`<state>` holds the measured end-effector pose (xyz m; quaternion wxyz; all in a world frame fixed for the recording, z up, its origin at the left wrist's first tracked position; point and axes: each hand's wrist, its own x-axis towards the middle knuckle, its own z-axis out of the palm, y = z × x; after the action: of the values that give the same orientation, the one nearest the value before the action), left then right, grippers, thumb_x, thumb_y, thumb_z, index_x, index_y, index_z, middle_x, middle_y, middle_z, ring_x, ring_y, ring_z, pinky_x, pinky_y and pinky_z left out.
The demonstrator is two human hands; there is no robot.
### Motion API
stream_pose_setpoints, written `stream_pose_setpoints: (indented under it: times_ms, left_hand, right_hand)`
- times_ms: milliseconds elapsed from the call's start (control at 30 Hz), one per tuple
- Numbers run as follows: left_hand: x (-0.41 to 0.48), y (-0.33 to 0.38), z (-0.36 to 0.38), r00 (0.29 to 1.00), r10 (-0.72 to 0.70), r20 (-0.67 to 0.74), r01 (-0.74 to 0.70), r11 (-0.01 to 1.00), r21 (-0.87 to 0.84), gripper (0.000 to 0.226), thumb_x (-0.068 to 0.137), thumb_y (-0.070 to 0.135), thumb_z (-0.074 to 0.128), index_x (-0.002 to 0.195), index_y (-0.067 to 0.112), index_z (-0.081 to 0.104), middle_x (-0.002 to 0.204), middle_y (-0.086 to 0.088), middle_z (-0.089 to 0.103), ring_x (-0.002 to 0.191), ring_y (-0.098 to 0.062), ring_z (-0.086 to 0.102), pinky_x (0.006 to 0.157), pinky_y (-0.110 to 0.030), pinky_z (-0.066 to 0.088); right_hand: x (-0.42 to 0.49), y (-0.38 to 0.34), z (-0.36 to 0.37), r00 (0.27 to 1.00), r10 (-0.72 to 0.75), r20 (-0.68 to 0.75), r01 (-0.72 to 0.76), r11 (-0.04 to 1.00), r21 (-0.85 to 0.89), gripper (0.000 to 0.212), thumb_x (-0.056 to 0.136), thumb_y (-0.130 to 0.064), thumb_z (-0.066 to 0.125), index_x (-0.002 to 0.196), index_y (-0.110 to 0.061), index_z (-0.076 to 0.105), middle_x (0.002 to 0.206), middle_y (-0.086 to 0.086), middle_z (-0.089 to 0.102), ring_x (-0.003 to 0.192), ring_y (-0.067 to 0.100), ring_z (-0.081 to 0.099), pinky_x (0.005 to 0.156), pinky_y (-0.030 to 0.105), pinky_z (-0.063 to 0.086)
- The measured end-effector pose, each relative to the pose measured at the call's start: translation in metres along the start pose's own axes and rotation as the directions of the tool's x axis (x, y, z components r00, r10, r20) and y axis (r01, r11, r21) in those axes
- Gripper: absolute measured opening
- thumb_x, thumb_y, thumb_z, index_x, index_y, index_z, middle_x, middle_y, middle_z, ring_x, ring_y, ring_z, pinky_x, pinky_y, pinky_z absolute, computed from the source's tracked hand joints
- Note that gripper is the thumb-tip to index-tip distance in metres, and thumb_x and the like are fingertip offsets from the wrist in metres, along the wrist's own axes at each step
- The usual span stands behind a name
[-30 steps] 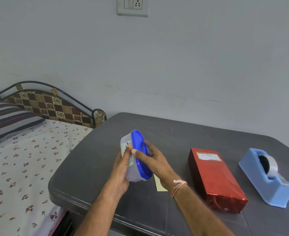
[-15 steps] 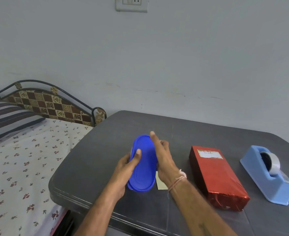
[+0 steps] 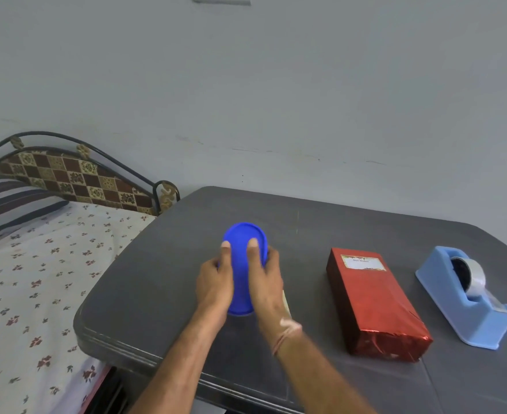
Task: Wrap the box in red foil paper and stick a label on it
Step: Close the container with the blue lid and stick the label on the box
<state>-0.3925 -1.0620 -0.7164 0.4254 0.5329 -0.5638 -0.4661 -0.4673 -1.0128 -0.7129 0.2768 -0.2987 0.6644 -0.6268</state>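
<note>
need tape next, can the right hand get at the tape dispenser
Probably, once the right hand releases the blue container: only the flat red box lies between it and the tape dispenser.

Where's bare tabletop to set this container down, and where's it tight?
Widest bare patch: the table left of the left hand, to its edge. Also the far strip behind the red wrapped box and tape dispenser. Tight: the lane between the right hand and box, where a paper slip lies, and the box-dispenser gap. Both hands grip the blue-lidded container.
</note>
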Motion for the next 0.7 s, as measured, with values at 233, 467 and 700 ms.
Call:
stream_pose_setpoints:
  times_ms: [233,467,700]
  left_hand:
    - [0.008,-0.017,0.001,0.991,-0.128,-0.027,0.129,0.991,0.044,0.064,0.102,0.058,0.039,0.070,0.006,0.061,0.066,-0.006,0.061,0.060,-0.024,0.053,0.059,-0.034,0.039]
    - [0.045,-0.008,-0.027,0.968,-0.108,0.226,0.149,0.973,-0.175,0.026,0.090,0.014,0.072,0.114,0.009,0.065,0.109,-0.010,0.073,0.100,-0.025,0.070,0.089,-0.042,0.057]
    - [0.074,-0.016,-0.050,0.996,-0.045,0.072,0.057,0.983,-0.175,0.033,0.090,0.003,0.073,0.123,0.007,0.069,0.098,0.000,0.073,0.083,-0.007,0.068,0.069,-0.021,0.053]
  right_hand:
    - [-0.001,0.040,0.011,0.992,-0.128,0.005,0.123,0.943,-0.308,0.045,0.105,-0.058,0.028,0.130,-0.027,0.049,0.110,-0.002,0.068,0.101,0.023,0.065,0.087,0.041,0.053]
    - [0.038,0.033,0.021,0.973,0.098,0.208,-0.107,0.994,0.032,0.034,0.101,-0.027,0.049,0.133,-0.019,0.057,0.129,0.002,0.065,0.118,0.022,0.062,0.108,0.044,0.049]
    - [0.062,0.047,0.039,0.888,0.061,0.456,-0.111,0.990,0.084,0.044,0.095,-0.024,0.063,0.136,-0.010,0.061,0.127,0.005,0.073,0.120,0.023,0.068,0.108,0.041,0.052]
